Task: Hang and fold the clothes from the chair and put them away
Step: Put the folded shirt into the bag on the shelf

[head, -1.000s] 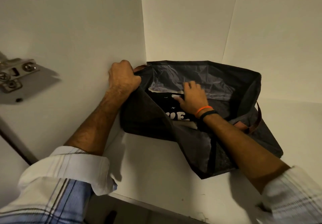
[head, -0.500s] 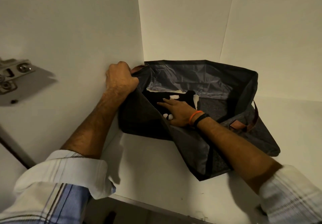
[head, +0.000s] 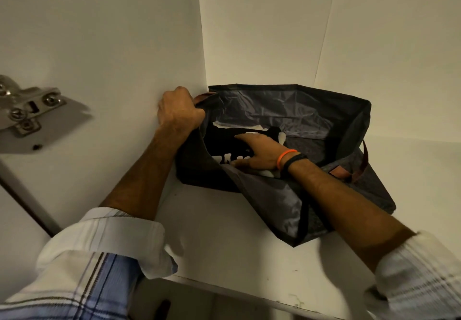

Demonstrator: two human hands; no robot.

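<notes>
A dark grey, soft-sided fabric storage bin (head: 324,120) with a shiny grey lining sits on a white cupboard shelf (head: 224,232), pushed into the back left corner against the white side wall (head: 112,45). Its near side sags outward and down toward the shelf's front edge. A brown strap handle (head: 365,160) shows on the bin's right side.

The left hand (head: 179,109) grips the bin's rim at the left corner, its fingers (head: 174,95) clenched over the fabric edge and a brown tab there, holding that side up beside the wall.

The right hand (head: 259,154) reaches down inside the bin and lies on a folded black garment with white printed lettering (head: 224,142), which rests on the bin's floor toward the left. Its fingers (head: 245,136) are stretched out flat and released, pressing on the cloth rather than grasping it. An orange band and a black band (head: 289,159) circle the right wrist.

Both forearms are bare, with pale plaid shirt sleeves (head: 99,257) rolled back. A metal door hinge (head: 25,112) is screwed to the wall at far left.
</notes>
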